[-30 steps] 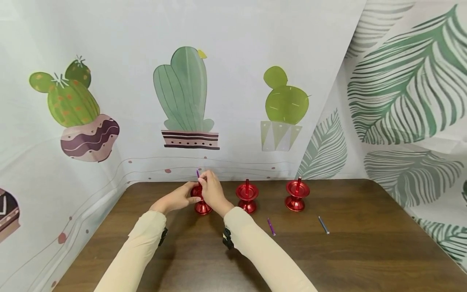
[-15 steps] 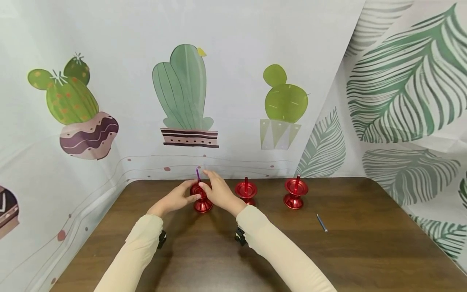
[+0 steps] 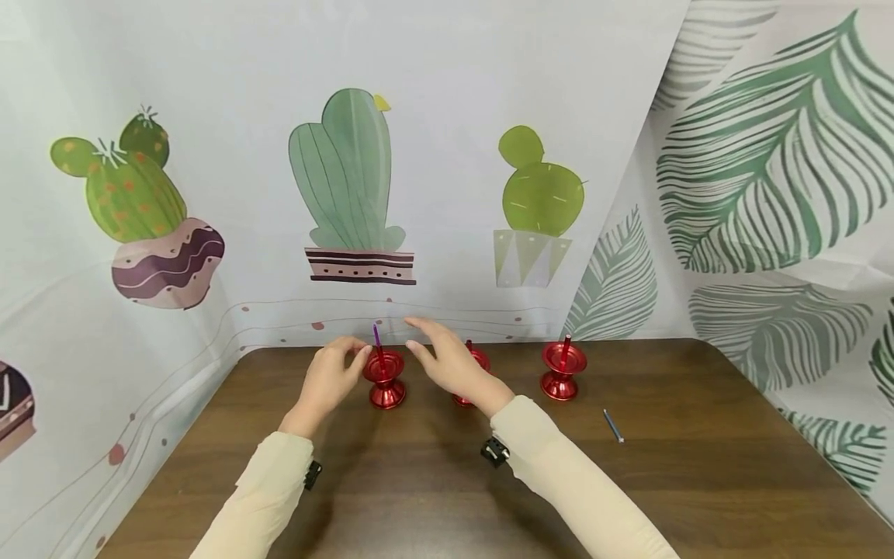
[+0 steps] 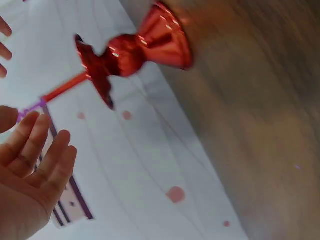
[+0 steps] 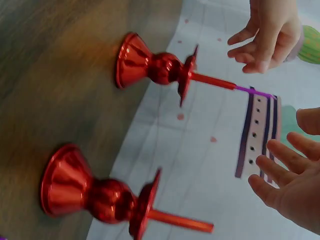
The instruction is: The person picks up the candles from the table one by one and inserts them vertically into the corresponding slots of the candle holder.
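Note:
A thin purple candle (image 3: pixel 376 335) stands upright in the central red tube of the leftmost shiny red candle holder (image 3: pixel 387 394). My left hand (image 3: pixel 328 382) is at that holder's left side, fingers loosely bent, thumb and fingertips near the dish rim. Nothing is in its grasp. To the right of the same holder, my right hand (image 3: pixel 452 366) hovers with fingers spread and relaxed, apart from the candle. It partly covers the middle candle holder (image 3: pixel 482 359). In the right wrist view, the purple candle (image 5: pixel 255 91) rises free from the tube between both hands (image 5: pixel 295 187).
A third red candle holder (image 3: pixel 561 383), with only its bare tube, stands at the right. A blue candle (image 3: pixel 613 426) lies in front of it on the brown wooden table (image 3: pixel 670 481). Behind the table hangs a white cloth (image 3: pixel 447 194) printed with cacti.
My right hand has let go of the purple candle and moved right, its fingers spreading. My left hand has drawn back left from the holder. The candle stays upright in its tube.

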Demonstrator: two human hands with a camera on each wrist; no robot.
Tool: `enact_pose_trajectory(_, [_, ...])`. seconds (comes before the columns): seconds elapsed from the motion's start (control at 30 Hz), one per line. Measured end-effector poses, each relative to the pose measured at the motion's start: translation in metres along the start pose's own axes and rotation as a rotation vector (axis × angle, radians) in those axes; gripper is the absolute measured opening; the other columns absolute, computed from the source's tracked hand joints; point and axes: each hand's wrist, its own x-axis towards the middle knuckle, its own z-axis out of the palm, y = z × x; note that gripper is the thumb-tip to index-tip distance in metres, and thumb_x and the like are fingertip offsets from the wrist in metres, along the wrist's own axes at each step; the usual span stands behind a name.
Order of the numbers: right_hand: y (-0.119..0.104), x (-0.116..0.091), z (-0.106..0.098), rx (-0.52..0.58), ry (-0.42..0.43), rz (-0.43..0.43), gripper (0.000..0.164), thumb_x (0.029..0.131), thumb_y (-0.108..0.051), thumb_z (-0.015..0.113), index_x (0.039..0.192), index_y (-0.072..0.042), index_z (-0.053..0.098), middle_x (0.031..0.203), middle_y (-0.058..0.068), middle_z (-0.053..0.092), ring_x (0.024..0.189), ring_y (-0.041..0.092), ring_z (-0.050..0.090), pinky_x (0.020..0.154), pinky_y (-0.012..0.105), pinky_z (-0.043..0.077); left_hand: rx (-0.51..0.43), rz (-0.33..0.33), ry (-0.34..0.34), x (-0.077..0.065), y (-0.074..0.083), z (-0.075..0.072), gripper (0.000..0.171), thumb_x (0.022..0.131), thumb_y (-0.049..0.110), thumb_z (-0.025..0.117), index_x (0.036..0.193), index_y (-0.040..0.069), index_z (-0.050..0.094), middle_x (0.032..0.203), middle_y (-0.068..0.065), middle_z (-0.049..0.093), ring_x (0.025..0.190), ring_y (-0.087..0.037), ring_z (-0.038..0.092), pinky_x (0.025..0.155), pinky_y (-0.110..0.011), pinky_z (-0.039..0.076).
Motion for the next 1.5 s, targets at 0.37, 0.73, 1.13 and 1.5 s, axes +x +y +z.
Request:
enact_pose_trajectory(0.37, [0.011,-0.031,-0.039,-0.011,0.168,-0.071,0.043,0.1,-0.02,0.053,0.142,-0.01,0.048,0.142,0.01,0.049,0.133,0.024,0.043,0.109,0.044,0.035,-0.099,0.093,0.01,0.003,0.048,0.011,0.018,0.093,0.011,0.063,0.106,0.0,0.069,0.1,-0.012,0.069,0.094,-0.027,0.065,0.085,-0.043,0.052])
enact_pose_trajectory(0.73, [0.035,-0.066,-0.059,-0.004,0.205,0.026,0.047,0.099,-0.018,0.054,0.144,-0.006,0.043,0.145,0.014,0.045,0.135,0.031,0.04,0.108,0.051,0.033,-0.206,0.094,-0.15,0.002,0.07,0.049,0.042,0.094,0.017,0.064,0.132,0.0,0.055,0.129,-0.017,0.058,0.122,-0.03,0.053,0.102,-0.045,0.042])
enact_pose_trajectory(1.13, [0.058,-0.085,-0.059,-0.003,0.196,0.123,0.049,0.101,-0.02,0.052,0.145,-0.004,0.04,0.146,0.017,0.042,0.135,0.035,0.038,0.108,0.054,0.032,-0.282,-0.055,-0.424,0.009,0.073,0.088,0.061,0.096,0.031,0.06,0.146,0.003,0.038,0.148,-0.023,0.037,0.139,-0.037,0.031,0.11,-0.052,0.029])
enact_pose_trajectory(1.5, [0.064,-0.092,-0.053,0.005,0.181,0.143,0.048,0.1,-0.018,0.053,0.144,-0.002,0.041,0.145,0.02,0.043,0.134,0.035,0.039,0.107,0.053,0.033,-0.271,-0.085,-0.498,0.014,0.069,0.109,0.066,0.096,0.032,0.06,0.147,0.0,0.034,0.15,-0.025,0.032,0.139,-0.038,0.031,0.111,-0.052,0.028])
